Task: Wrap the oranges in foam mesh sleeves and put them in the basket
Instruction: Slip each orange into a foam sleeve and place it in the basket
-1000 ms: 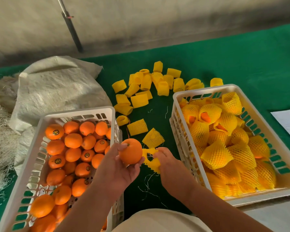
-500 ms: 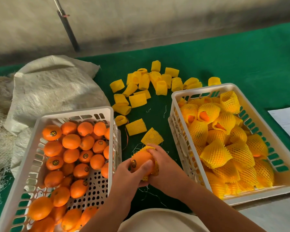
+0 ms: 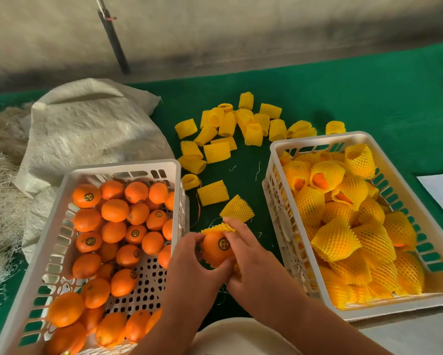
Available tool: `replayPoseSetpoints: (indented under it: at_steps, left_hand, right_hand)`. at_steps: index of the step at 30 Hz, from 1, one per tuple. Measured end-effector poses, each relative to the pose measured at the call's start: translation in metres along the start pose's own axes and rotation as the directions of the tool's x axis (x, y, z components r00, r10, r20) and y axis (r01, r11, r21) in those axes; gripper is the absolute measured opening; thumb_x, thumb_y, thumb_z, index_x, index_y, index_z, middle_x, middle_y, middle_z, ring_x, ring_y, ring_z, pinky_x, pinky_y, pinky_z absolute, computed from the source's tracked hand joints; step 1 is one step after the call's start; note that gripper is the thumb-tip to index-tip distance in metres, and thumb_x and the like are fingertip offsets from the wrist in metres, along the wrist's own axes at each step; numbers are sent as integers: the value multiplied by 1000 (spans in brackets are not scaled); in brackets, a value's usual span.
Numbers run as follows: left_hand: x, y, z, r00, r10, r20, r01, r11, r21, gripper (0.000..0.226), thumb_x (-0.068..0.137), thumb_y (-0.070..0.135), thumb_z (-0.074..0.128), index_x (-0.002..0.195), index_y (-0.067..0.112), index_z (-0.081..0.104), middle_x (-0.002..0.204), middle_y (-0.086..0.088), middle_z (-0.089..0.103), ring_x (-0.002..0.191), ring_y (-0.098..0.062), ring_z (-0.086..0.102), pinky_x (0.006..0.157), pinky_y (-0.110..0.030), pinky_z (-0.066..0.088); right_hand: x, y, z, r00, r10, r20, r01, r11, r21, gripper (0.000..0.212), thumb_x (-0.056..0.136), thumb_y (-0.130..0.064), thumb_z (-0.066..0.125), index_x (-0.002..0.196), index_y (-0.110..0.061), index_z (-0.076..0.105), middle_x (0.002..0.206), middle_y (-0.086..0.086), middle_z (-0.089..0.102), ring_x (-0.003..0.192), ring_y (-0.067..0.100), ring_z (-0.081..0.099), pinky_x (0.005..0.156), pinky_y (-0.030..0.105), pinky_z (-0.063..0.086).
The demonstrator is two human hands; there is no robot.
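fingers (image 3: 232, 228) now drawing sleeve (image 3: 219, 228) over orange (image 3: 215, 251)

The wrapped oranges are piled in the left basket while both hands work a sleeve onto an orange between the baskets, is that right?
Not quite. The head view shows the wrapped oranges in the right basket; the left basket holds bare ones. The rest stands: the left hand and right hand work a sleeve onto an orange between the baskets.

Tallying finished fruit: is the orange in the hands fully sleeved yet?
Not yet. The foam mesh sleeve covers only the far side of the orange; its stickered face is bare.
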State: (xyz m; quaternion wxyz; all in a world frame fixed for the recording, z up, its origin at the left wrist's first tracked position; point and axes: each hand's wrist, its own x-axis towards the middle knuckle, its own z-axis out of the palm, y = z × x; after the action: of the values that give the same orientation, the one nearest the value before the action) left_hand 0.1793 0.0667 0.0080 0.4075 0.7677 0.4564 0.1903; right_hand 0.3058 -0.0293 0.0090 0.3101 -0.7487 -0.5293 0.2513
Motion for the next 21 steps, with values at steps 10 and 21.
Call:
replayPoseSetpoints:
  at_steps: [10, 21]
  left_hand:
    - [-2, 0, -5, 988, 70, -135, -72, 997, -14, 65, 69, 50, 86, 114, 52, 39, 113, 27, 43, 109, 9, 47, 73, -12, 41]
    - [-6, -8, -19, 937, 283, -204, -268, 958, 97, 72, 67, 51, 79, 125, 30, 42, 129, 10, 38, 115, -7, 42, 71, -14, 44]
  right_hand:
    - [-8, -20, -2, 993, -112, 43, 113, 993, -30, 67, 104, -35, 55, 159, -43, 18, 164, -36, -9, 110, 4, 61, 88, 2, 44]
    - [4, -15, -16, 975, 218, -30, -192, 910, 367, 128, 59, -91, 73, 157, -55, 0, 151, -35, 27, 139, -5, 38, 109, 35, 51]
